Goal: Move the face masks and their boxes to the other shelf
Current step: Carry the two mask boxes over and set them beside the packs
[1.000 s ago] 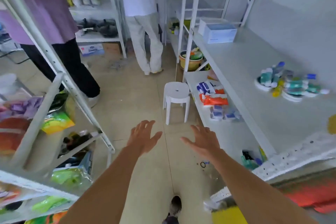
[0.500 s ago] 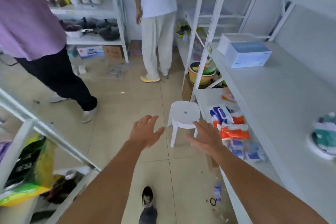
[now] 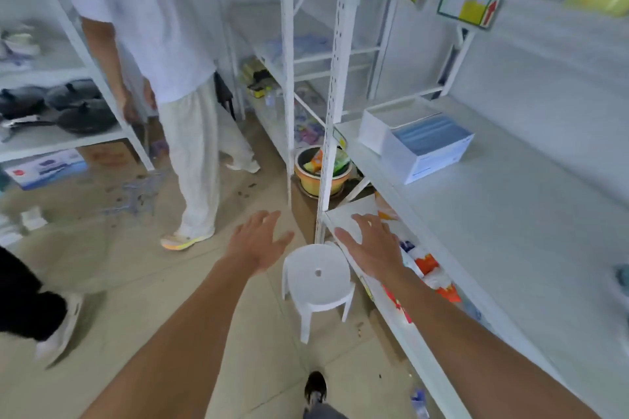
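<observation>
Two white boxes stand side by side on the right-hand white shelf point(image 3: 517, 214). The nearer box point(image 3: 427, 150) is full of blue face masks; the farther box point(image 3: 384, 127) looks open, and I cannot see what is in it. My left hand point(image 3: 260, 241) and my right hand point(image 3: 372, 247) are stretched out in front of me, fingers spread, holding nothing. Both hands hover above a white plastic stool point(image 3: 318, 277), well short of the boxes.
A person in white clothes point(image 3: 177, 85) stands ahead in the aisle; another person's dark leg and shoe point(image 3: 41, 313) are at the left. A shelf with dark pans point(image 3: 68, 112) is left. Coloured packets point(image 3: 429, 269) lie on the lower right shelf; a yellow bowl point(image 3: 321, 173) sits beyond.
I have moved forward down the aisle and turned to the right. The mask boxes and the stool are nearer now. Both hands stay open and empty.
</observation>
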A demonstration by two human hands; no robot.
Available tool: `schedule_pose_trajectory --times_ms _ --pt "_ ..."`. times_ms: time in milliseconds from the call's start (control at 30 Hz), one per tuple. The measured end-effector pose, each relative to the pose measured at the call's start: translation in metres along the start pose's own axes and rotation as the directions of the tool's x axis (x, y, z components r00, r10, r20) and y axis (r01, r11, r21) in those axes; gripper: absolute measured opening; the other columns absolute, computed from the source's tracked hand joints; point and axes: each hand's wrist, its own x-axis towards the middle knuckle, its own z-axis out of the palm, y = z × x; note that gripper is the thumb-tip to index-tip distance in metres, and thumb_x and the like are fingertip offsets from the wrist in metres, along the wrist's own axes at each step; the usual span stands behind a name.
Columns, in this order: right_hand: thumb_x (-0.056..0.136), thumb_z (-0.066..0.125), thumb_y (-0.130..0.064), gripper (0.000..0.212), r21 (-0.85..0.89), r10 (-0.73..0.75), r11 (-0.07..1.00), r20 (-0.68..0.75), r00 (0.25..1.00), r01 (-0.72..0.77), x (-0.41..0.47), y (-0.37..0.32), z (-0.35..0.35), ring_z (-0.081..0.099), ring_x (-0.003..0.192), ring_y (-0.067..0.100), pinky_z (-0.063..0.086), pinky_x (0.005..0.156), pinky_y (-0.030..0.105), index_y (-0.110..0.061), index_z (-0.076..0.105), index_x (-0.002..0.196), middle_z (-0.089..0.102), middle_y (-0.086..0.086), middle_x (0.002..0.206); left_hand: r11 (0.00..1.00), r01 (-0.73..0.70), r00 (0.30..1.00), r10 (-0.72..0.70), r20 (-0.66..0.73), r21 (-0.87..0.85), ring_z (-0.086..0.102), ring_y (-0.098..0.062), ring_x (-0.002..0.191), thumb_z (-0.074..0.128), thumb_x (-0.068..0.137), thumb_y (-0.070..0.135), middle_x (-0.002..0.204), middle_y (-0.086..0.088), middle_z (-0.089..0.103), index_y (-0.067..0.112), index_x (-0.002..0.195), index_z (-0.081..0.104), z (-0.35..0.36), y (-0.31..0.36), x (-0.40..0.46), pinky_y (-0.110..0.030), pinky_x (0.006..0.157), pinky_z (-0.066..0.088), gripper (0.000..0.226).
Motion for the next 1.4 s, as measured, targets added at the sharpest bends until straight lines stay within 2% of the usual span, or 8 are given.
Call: schedule_pose_trajectory --times_ms 167,300,533,733,900,1033,1200,1400 --pt "0.08 0.024 -0.087 0.087 0.228 0.128 0.97 -0.161 0.979 -0.089 0.083 0.003 -0.023 0.042 0.14 0.022 0.036 0.116 0.052 -0.033 0.047 0.144 0.044 -0.005 0.154 0.983 -0.148 0.989 0.143 -0.048 -0.112 0.033 -0.028 0.151 0.043 0.102 0.059 0.164 -0.008 0.034 0.023 0.158 0.033 -0.025 0.056 0.125 -0.049 0.121 0.03 0.067" --pt "0.092 0.039 -0.072 0.051 0.402 0.227 0.912 -0.339 0.913 -0.078 0.113 0.016 -0.039 0.06 0.112 0.009 0.054 0.098 0.042 -0.037 0.057 0.126 0.059 -0.014 0.132 0.966 -0.187 0.98 0.195 0.028 -0.178 0.038 -0.028 0.147 0.046 0.099 0.064 0.163 -0.002 0.033 0.031 0.158 0.033 -0.033 0.079 0.206 -0.048 0.118 0.034 0.069" --pt "0.092 0.048 -0.04 0.039 0.73 0.621 0.68 -0.626 0.472 0.072 0.139 0.051 -0.084 0.057 0.061 -0.002 0.039 0.054 0.009 -0.01 0.063 0.072 0.064 -0.001 0.067 0.796 -0.137 0.967 0.236 0.094 -0.589 0.037 -0.029 0.148 0.047 0.099 0.066 0.163 -0.008 0.032 0.025 0.158 0.038 -0.035 0.137 0.325 -0.046 0.122 0.031 0.072" --pt "0.091 0.054 -0.036 0.033 0.827 0.811 0.558 -0.56 0.169 0.066 0.156 0.076 -0.108 0.037 0.053 0.003 0.032 0.052 0.024 -0.02 0.045 0.064 0.044 -0.011 0.054 0.671 -0.172 0.904 0.398 0.154 -0.721 0.048 -0.019 0.133 0.045 0.099 0.068 0.152 -0.001 0.045 0.024 0.154 0.043 -0.029 0.181 0.387 -0.029 0.098 0.038 0.07" --pt "0.089 0.051 -0.062 0.067 0.905 0.833 0.416 -0.337 0.439 -0.095 0.176 0.089 -0.116 0.054 0.114 0.021 0.041 0.097 0.039 -0.016 0.051 0.137 0.056 0.003 0.127 0.611 -0.184 0.822 0.525 0.221 -0.77 0.061 -0.007 0.113 0.06 0.085 0.073 0.122 0.019 0.063 0.036 0.139 0.053 -0.029 0.19 0.402 -0.018 0.075 0.045 0.065" --pt "0.086 0.055 -0.062 0.056 0.96 0.784 0.277 -0.197 0.589 -0.048 0.194 0.075 -0.107 0.063 0.117 0.021 0.047 0.097 0.039 -0.027 0.06 0.13 0.068 0.0 0.126 0.581 -0.11 0.775 0.558 0.296 -0.806 0.066 -0.007 0.11 0.06 0.073 0.084 0.115 0.02 0.071 0.054 0.116 0.062 -0.022 0.19 0.401 -0.03 0.089 0.051 0.053" --pt "0.077 0.062 -0.06 0.062 0.974 0.792 0.222 -0.206 0.575 0.044 0.203 0.054 -0.085 0.068 0.111 0.021 0.052 0.093 0.038 -0.031 0.059 0.132 0.073 -0.002 0.118 0.538 -0.124 0.699 0.644 0.311 -0.834 0.055 0.001 0.127 0.064 0.073 0.085 0.144 0.017 0.058 0.043 0.15 0.046 -0.018 0.186 0.397 -0.021 0.097 0.041 0.09" --pt "0.07 0.067 -0.05 0.066 0.978 0.84 0.174 -0.21 0.501 0.119 0.204 0.032 -0.069 0.069 0.109 0.024 0.053 0.089 0.037 -0.029 0.061 0.132 0.074 -0.002 0.116 0.593 -0.132 0.665 0.647 0.373 -0.794 0.038 -0.011 0.144 0.068 0.059 0.092 0.161 0.016 0.036 0.048 0.156 0.03 -0.024 0.174 0.396 -0.036 0.115 0.031 0.113"
